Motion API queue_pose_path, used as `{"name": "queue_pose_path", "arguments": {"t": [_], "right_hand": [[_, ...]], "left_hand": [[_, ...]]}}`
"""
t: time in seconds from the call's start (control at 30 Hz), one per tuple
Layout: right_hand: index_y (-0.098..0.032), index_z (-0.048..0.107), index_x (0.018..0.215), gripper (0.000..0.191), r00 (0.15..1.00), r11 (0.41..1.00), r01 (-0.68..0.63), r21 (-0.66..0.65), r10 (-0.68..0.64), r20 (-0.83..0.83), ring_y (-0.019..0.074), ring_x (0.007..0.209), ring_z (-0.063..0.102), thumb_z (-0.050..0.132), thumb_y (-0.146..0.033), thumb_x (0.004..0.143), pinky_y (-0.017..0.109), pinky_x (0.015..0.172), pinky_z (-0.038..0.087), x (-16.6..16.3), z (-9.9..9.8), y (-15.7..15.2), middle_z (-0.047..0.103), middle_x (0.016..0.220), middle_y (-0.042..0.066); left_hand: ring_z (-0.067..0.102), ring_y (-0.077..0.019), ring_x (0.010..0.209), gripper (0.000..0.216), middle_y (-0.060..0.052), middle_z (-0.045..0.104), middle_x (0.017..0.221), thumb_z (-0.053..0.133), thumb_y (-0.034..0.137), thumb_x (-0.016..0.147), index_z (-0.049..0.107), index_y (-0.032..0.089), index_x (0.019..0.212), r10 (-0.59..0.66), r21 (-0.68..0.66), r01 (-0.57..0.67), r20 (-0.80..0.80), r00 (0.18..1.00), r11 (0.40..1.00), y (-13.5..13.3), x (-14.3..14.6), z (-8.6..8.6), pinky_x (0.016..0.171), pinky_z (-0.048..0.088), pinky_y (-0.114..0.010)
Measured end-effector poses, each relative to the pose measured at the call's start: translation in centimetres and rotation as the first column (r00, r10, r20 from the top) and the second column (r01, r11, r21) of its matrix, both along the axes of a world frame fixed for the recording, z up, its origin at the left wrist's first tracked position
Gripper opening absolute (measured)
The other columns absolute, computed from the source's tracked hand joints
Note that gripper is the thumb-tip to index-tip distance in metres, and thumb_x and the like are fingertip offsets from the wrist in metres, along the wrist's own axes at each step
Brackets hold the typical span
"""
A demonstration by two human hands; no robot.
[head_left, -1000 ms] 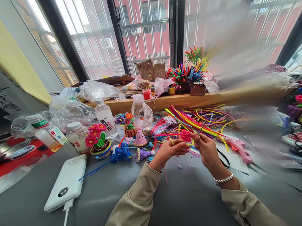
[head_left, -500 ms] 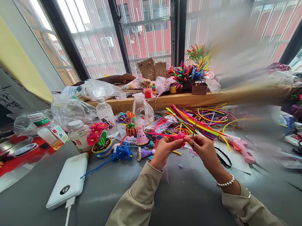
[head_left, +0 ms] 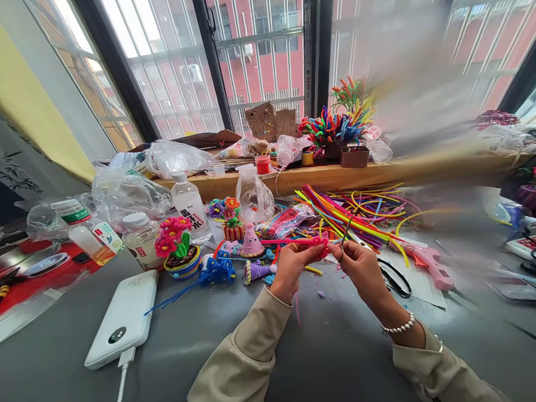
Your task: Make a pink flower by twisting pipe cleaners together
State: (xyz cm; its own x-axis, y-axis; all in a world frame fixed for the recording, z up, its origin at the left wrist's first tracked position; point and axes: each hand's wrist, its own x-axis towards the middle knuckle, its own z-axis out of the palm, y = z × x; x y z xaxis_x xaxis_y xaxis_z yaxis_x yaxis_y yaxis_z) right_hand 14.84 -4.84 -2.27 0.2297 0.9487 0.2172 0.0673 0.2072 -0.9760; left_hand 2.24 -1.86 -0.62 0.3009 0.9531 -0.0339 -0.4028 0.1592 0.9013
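My left hand (head_left: 293,265) pinches a pink pipe-cleaner flower (head_left: 318,244) by its edge, fingers closed on it. My right hand (head_left: 362,267) is closed on small scissors (head_left: 346,232) whose blades point up beside the flower. Both hands hover over the grey table (head_left: 176,347), close together. Pink fluff scraps (head_left: 320,295) lie on the table under the hands.
A heap of coloured pipe cleaners (head_left: 352,212) lies behind the hands. A pink glue gun (head_left: 424,259) and black scissors (head_left: 396,278) sit at the right. A white power bank (head_left: 124,317), a flower pot craft (head_left: 177,247), a water bottle (head_left: 189,207) and jars stand at the left.
The flower has turned edge-on between my hands and the scissors have come closer to it. Both hands rose slightly toward the pipe-cleaner heap.
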Motion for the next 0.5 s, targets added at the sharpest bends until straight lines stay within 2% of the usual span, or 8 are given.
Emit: {"name": "queue_pose_path", "arguments": {"t": [0.13,0.23,0.33,0.5], "right_hand": [[-0.018,0.038,0.051,0.040,0.984,0.997,-0.041,-0.068,0.028,-0.174,0.0040,0.039,0.019,0.060,-0.049,0.061,0.020,0.038,0.013,-0.6,0.1,0.1,0.025,0.041,-0.009],[-0.018,0.038,0.052,0.040,0.973,0.995,-0.062,-0.081,0.042,-0.226,0.0035,0.038,0.018,0.061,-0.050,0.059,0.020,0.037,0.012,-0.7,0.1,0.1,0.025,0.041,-0.010],[-0.018,0.039,0.053,0.039,0.984,0.994,-0.080,-0.079,0.066,-0.166,0.0037,0.037,0.021,0.060,-0.049,0.061,0.019,0.036,0.015,-0.2,0.3,0.1,0.028,0.040,-0.009],[-0.017,0.042,0.049,0.038,0.991,0.990,-0.126,-0.060,0.129,0.042,0.0044,0.034,0.029,0.058,-0.048,0.064,0.019,0.035,0.021,1.2,0.5,0.3,0.036,0.039,-0.007]], "left_hand": [[0.060,-0.0124,0.063,0.020,-0.006,0.068,0.069,0.072,0.022,0.053,0.068,0.011,0.070,0.014,0.055,-0.014,-0.004,1.000,0.998,0.0,0.1,-0.3,0.067,0.046,-0.025],[0.060,-0.0125,0.063,0.022,-0.007,0.068,0.070,0.072,0.022,0.053,0.068,0.010,0.071,0.003,0.060,-0.002,-0.019,1.000,0.998,-0.1,0.1,-0.2,0.067,0.046,-0.025],[0.060,-0.0116,0.063,0.021,-0.006,0.068,0.071,0.072,0.022,0.053,0.068,0.010,0.070,0.011,0.020,-0.010,-0.014,1.000,1.000,0.0,-0.2,0.2,0.068,0.046,-0.024],[0.061,-0.0100,0.063,0.016,-0.004,0.068,0.072,0.071,0.019,0.054,0.067,0.013,0.069,0.041,-0.073,-0.036,0.070,0.997,0.997,0.3,-0.9,0.8,0.064,0.047,-0.021]]}}
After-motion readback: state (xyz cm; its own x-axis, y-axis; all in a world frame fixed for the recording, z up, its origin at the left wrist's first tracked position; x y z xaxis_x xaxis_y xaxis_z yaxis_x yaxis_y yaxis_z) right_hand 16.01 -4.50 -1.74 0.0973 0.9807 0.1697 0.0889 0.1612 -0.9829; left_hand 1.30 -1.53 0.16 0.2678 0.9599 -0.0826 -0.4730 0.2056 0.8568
